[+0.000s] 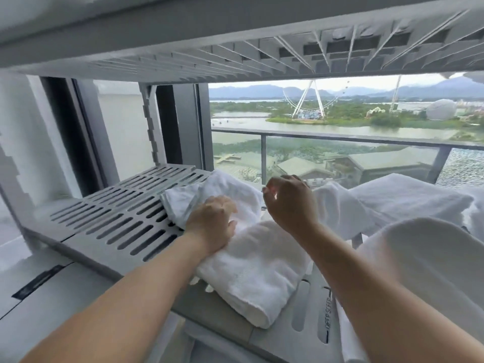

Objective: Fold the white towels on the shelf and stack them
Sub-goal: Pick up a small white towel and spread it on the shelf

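Left hand (212, 218): palm down on the far end of the white towel (251, 271), knuckles bent, fingertips hidden; whether it grips the cloth cannot be told
Right hand (288, 200): raised above the towel's far right edge, fingers loosely curled, nothing seen in it
White towel: thick folded bundle, lengthwise on the grey slotted shelf (112, 218), one loose corner spread out beyond the left hand
More white towels (408, 200): heaped right of the folded towel
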{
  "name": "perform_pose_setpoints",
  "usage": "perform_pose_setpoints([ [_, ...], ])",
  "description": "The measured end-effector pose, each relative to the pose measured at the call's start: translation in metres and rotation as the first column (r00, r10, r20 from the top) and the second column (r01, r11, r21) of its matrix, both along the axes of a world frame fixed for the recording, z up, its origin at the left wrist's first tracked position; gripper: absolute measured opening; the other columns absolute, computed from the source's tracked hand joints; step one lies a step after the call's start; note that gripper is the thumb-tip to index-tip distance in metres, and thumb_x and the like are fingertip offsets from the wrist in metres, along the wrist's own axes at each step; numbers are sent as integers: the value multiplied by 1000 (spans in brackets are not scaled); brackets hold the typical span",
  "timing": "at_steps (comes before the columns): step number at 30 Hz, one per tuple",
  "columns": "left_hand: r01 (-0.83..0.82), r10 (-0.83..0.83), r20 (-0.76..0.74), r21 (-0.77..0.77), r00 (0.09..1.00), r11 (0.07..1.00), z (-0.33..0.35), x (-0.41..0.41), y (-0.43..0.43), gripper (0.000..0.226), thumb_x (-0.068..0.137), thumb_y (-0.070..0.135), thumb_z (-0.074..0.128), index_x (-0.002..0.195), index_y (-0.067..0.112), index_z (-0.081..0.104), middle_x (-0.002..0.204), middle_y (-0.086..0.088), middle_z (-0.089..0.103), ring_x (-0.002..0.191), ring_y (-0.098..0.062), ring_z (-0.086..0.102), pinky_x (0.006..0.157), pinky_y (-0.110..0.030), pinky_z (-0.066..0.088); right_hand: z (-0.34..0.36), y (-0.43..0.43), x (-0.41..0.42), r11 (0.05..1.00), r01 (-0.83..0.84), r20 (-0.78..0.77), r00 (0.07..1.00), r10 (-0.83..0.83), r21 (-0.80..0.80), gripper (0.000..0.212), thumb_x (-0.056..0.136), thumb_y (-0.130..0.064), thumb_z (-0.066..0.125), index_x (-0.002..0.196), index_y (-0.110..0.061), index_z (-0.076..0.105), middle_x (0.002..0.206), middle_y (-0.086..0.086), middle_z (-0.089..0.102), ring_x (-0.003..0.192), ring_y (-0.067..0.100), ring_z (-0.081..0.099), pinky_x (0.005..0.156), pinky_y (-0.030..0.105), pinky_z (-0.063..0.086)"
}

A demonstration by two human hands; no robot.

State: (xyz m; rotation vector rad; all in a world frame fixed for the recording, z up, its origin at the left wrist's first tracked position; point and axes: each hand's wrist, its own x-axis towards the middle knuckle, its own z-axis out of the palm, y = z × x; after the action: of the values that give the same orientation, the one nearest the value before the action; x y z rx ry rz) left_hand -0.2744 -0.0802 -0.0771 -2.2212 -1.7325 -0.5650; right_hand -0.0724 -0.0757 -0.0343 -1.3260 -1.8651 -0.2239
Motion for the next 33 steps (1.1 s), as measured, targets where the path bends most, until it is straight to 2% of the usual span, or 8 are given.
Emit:
perform_pose_setpoints([
  [4,-56,54,-48,-34,997,998,-10,-39,20,51,93,40,58,142,26,49,158,-6,38,147,-25,31,119,-44,25,-6,23,-38,994,-20,52,998,26,-103,21,92,-29,57,89,-15,72,88,7,68,86,30,62,72,32,46],
  [10,51,-42,86,-112,995,992,-18,-96,56,70,96,51,45,156,23,23,165,-5,23,152,-23,21,121,-49,25,-13,54,-94,949,36,114,993,0,-314,25,92,-33,58,110,-18,68,109,11,64,102,31,63,82,37,52],
  [13,118,-105,69,-219,992,969,-20,-123,78,81,96,66,33,161,21,13,168,-3,16,154,-19,13,124,-48,18,-20,68,-119,903,107,162,986,-42,-416,43,91,-46,60,126,-22,61,125,11,59,115,30,59,96,41,50],
  [20,248,-249,35,-309,968,918,-20,-154,117,85,93,79,12,158,27,25,166,-2,24,153,-21,17,121,-59,15,-22,86,-157,757,267,329,942,-73,-596,88,86,-76,43,149,-14,41,156,12,38,145,31,31,116,48,30],
  [23,304,-299,64,-290,952,907,-29,-157,122,77,96,72,9,157,29,28,165,0,24,153,-22,17,121,-60,8,-21,83,-168,673,262,240,962,-127,-692,59,98,-58,39,148,-29,42,151,22,38,138,39,38,114,47,33],
  [25,345,-312,161,-260,936,902,-35,-162,124,64,102,61,14,155,31,33,165,2,27,153,-19,17,123,-57,2,-19,83,-177,610,255,131,962,-240,-750,56,96,-51,50,145,-24,44,146,19,43,132,38,44,106,41,37],
  [29,379,-304,305,-230,903,896,-38,-164,128,47,103,39,32,148,33,45,161,3,34,152,-16,20,124,-49,-1,-37,86,-192,668,353,106,918,-382,-655,57,89,-48,52,136,-17,46,136,12,49,124,35,49,102,45,43],
  [33,378,-302,323,-205,897,903,-37,-165,126,46,101,32,36,145,33,49,159,5,38,150,-14,24,125,-46,-1,-53,77,-197,743,417,60,888,-456,-524,33,91,-44,41,112,-20,48,118,7,52,112,31,53,94,49,43],
])
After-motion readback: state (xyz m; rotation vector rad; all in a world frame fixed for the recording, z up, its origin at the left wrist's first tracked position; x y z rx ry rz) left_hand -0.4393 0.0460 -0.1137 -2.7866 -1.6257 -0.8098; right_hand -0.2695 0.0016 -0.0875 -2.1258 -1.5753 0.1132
